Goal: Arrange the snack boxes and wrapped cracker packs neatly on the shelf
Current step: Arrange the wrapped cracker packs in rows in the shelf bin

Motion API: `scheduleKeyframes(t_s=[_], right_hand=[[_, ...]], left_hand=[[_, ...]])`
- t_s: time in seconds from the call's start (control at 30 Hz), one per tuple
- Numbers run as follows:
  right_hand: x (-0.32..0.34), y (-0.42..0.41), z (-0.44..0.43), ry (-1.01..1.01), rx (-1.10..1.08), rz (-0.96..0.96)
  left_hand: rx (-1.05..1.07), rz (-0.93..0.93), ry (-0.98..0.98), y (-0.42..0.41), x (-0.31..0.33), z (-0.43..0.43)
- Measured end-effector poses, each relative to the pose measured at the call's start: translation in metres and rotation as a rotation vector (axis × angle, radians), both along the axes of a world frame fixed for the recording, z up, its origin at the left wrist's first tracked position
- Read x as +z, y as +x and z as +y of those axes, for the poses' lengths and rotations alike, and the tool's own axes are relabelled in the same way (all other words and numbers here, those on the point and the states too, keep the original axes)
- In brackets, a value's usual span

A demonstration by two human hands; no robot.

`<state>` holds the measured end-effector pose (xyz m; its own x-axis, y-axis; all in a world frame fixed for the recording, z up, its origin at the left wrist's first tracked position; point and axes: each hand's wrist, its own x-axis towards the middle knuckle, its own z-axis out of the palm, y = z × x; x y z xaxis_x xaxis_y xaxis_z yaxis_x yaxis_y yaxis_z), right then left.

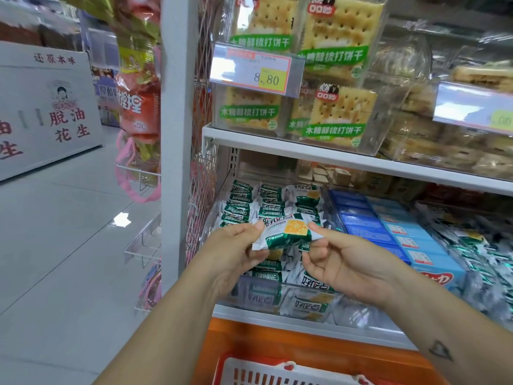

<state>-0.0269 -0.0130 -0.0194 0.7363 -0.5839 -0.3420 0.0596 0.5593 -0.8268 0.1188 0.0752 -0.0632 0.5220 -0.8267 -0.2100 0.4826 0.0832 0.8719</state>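
Pinching cracker pack (286, 232) by ends, left hand (236, 247), right hand (342, 261); long axis left-right.

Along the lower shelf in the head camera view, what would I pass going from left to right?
First green cracker packs, then dark blue boxes, light blue boxes, silvery green packs.

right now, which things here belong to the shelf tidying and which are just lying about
Job: green wrapped cracker pack pinched by left hand and right hand; green cracker packs piled below; blue snack boxes; clear soda cracker boxes above.
Just there: 8.80 price tag; red basket; hanging snack bags; white peanut carton.
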Motion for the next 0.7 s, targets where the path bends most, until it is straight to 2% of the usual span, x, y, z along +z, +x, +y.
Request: scheduleKeyframes(t_s=[0.1, 0.23, 0.27, 0.37, 0.5, 0.7], right_hand=[[-0.003, -0.003, -0.003, -0.135, 0.012, 0.046], [-0.009, -0.008, -0.013, -0.620, 0.021, 0.243], [-0.008, -0.008, -0.015, -0.693, 0.005, 0.271], [-0.007, -0.009, -0.016, -0.773, -0.051, 0.277], [-0.008, -0.009, -0.012, -0.724, -0.035, 0.239], [-0.013, -0.007, -0.010, -0.942, -0.119, 0.256]], left_hand=[[0.000, -0.052, 0.028, 0.002, 0.001, 0.002], [0.041, -0.676, 0.143, 0.004, 0.004, 0.010], [0.051, -0.723, 0.124, 0.002, 0.006, 0.011], [0.015, -0.561, 0.023, -0.006, 0.014, 0.014], [0.017, -0.448, -0.037, -0.009, 0.013, 0.012], [0.116, -0.728, -0.004, -0.010, 0.007, 0.010]])
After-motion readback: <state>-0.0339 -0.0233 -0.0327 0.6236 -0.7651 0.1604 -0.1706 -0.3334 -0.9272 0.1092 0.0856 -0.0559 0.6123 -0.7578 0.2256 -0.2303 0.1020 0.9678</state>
